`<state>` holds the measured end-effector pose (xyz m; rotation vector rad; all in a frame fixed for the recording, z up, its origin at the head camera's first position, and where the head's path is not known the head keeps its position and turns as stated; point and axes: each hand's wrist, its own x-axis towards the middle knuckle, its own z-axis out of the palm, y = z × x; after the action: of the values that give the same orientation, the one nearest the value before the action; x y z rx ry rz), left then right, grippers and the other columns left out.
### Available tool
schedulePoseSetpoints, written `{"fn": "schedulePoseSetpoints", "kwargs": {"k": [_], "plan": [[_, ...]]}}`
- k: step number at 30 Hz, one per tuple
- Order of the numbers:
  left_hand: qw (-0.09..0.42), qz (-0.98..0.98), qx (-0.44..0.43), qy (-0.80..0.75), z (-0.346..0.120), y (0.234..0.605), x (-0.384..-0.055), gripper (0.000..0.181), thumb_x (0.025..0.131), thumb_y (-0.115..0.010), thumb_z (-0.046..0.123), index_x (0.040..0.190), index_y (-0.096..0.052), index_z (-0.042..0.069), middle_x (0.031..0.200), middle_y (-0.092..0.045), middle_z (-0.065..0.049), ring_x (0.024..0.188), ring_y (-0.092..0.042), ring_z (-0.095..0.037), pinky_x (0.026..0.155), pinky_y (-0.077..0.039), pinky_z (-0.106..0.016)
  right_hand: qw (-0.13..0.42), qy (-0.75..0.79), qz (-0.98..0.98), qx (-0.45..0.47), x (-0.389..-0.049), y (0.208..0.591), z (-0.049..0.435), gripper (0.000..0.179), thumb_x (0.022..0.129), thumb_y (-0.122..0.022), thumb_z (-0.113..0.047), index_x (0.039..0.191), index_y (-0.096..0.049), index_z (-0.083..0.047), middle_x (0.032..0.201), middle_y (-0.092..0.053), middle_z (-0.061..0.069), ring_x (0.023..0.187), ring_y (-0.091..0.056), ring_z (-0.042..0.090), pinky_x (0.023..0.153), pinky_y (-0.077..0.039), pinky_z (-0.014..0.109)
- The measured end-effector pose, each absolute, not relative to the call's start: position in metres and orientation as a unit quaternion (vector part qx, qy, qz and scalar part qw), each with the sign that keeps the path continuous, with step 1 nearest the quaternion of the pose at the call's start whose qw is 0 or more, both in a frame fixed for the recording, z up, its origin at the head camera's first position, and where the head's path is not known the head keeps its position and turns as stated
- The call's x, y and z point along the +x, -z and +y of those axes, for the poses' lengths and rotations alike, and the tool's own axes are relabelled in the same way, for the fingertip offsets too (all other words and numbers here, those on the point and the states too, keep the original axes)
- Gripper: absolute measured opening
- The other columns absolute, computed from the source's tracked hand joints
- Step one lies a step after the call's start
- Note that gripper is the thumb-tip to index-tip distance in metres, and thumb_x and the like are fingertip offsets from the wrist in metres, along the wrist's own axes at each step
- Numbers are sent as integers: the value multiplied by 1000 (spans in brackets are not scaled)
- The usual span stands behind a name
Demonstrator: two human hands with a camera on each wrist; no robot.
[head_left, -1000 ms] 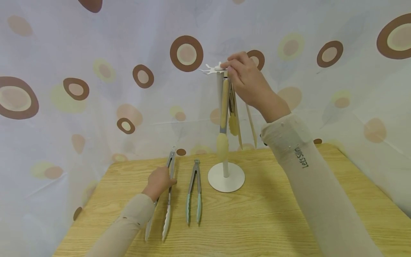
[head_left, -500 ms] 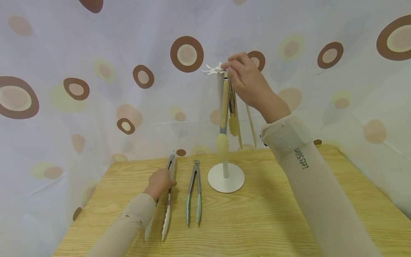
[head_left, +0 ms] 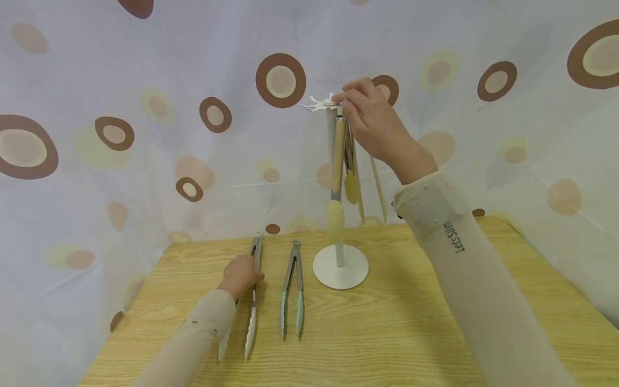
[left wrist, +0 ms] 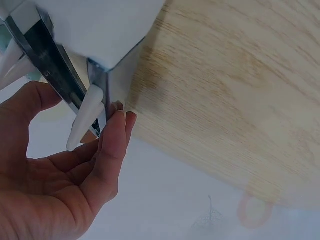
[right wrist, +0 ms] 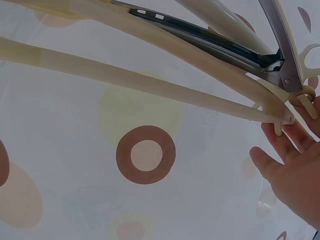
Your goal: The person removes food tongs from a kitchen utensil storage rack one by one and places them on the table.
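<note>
My left hand (head_left: 240,277) grips the metal shanks of long tongs with white scalloped tips (head_left: 250,333), low over the table. In the left wrist view the fingers (left wrist: 112,155) curl round these tongs, with the thumb on the other side. My right hand (head_left: 374,121) holds the hooked top (head_left: 316,105) of a white stand, its index fingertip at the centre knob. From the stand's hooks hang cream tongs (head_left: 335,220) and further tongs with pale arms (right wrist: 150,90), partly hidden behind the right hand. The stand's round base (head_left: 355,271) rests on the table.
Smaller tongs with mint-green tips (head_left: 300,314) lie between the left hand and the stand base. The wooden table (head_left: 387,333) reaches back to a curtain (head_left: 145,54) with brown and yellow round patterns.
The left hand has shifted very slightly left, and the pivot end of the white-tipped tongs has come a little lower in the head view. The right hand and stand stay put.
</note>
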<state>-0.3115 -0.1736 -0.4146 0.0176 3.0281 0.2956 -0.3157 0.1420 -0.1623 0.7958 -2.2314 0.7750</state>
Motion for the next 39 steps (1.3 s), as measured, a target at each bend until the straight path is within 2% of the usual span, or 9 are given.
{"fn": "schedulePoseSetpoints", "kwargs": {"k": [21, 39], "plan": [[44, 995, -2, -89, -175, 421, -314, 27, 82, -73, 23, 73, -59, 2, 66, -55, -5, 56, -49, -17, 48, -41, -29, 315, -289, -853, 299, -315, 161, 141, 37, 103, -33, -14, 124, -59, 1, 132, -42, 20, 124, -40, 35, 101, -35, 44], [48, 996, -4, -77, -171, 425, -311, 29, 86, -70, 26, 72, -62, 2, 65, -57, -6, 56, -52, -17, 48, -45, -30, 312, -285, -857, 296, -314, 161, 142, 37, 103, -33, -15, 125, -59, 1, 133, -42, 20, 125, -39, 36, 100, -36, 46]]}}
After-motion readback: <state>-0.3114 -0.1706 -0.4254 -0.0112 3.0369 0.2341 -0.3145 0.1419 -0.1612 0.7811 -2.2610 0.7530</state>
